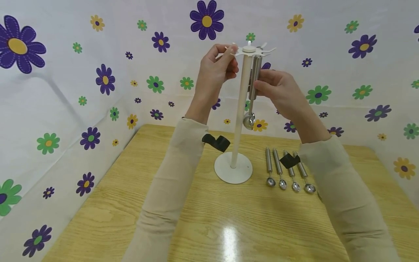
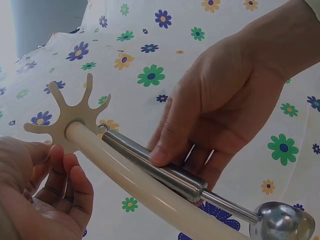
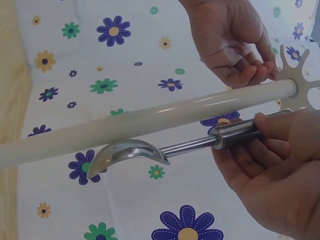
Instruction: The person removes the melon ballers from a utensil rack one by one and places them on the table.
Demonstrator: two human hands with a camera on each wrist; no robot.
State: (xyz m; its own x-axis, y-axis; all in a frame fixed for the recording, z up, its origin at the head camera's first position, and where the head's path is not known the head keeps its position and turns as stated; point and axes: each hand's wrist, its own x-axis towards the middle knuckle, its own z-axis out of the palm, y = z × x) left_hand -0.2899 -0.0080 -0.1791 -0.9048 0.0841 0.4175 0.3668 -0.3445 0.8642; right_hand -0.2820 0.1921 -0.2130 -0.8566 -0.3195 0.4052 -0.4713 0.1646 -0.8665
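Observation:
A cream-coloured hanging rack stands upright, its pole [image 1: 241, 109] topped by a disc of curved hooks [image 1: 250, 52]. My left hand [image 1: 214, 69] pinches one of these hooks between thumb and finger, on the left side. A steel scoop [image 1: 249, 122] hangs bowl down along the pole's right side, its handle's ring at the rack's top in the left wrist view. My right hand [image 1: 279, 89] holds the scoop's handle [image 2: 142, 159] between thumb and fingers. In the right wrist view the scoop's bowl [image 3: 127, 154] lies close to the pole. The handle's top end is hidden there.
The rack's round white base [image 1: 226, 174] rests on a wooden table [image 1: 157, 203]. Several smaller steel scoops [image 1: 283, 184] lie in a row right of it, partly hidden by the right wrist's camera mount and sleeve. Behind hangs a flower-patterned cloth [image 1: 183, 62].

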